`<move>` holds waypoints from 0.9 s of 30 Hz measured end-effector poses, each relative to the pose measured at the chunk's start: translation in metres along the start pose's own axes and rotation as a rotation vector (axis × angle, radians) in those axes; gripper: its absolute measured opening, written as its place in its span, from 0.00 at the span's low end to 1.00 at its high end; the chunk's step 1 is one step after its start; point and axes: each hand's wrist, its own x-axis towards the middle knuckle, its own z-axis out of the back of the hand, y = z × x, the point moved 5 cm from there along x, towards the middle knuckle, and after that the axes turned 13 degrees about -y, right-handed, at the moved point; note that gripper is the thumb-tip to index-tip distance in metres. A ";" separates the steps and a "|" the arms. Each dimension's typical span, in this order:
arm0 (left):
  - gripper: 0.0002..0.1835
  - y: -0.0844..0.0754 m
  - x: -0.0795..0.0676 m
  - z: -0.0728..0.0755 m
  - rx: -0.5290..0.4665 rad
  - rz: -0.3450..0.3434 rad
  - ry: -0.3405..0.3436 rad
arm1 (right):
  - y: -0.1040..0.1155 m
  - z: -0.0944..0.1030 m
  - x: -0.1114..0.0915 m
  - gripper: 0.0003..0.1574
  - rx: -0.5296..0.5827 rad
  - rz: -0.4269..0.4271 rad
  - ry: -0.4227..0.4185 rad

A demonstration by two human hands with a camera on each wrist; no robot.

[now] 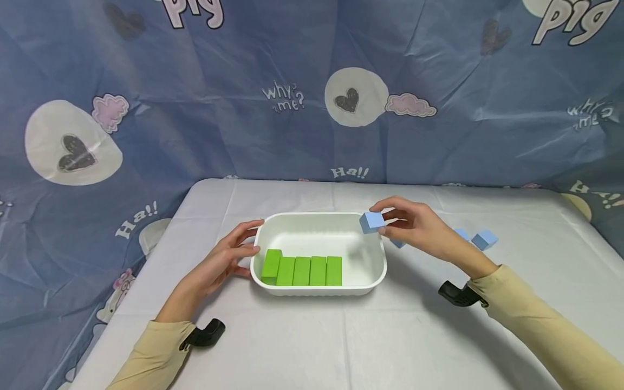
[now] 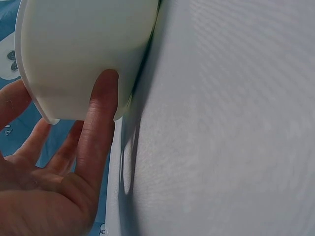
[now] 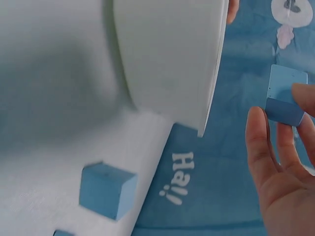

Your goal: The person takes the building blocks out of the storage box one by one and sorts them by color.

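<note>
A white plastic tray (image 1: pixel 319 291) stands on the table. My left hand (image 1: pixel 218 260) is at its left end, and in the left wrist view an extended finger (image 2: pixel 101 118) touches the outer wall. Inside the tray, several green blocks (image 1: pixel 302 271) form a row along the near side; the leftmost block (image 1: pixel 271 264) sits higher than its neighbours. With thumb and fingertips my right hand (image 1: pixel 414 227) pinches a light blue block (image 1: pixel 372 222) above the tray's right rim. The right wrist view shows this blue block (image 3: pixel 285 96) off the table.
Right of the tray, a blue block (image 1: pixel 397 242) lies partly behind my right hand. Farther right are another blue block (image 1: pixel 485 239) and a partly hidden one (image 1: pixel 462 234). A printed blue cloth (image 1: pixel 292 141) hangs behind the white-covered table (image 1: pixel 292 341).
</note>
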 end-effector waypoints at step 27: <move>0.33 -0.001 -0.001 -0.001 -0.008 -0.008 0.021 | -0.024 0.085 -0.050 0.27 -0.156 -0.078 -0.191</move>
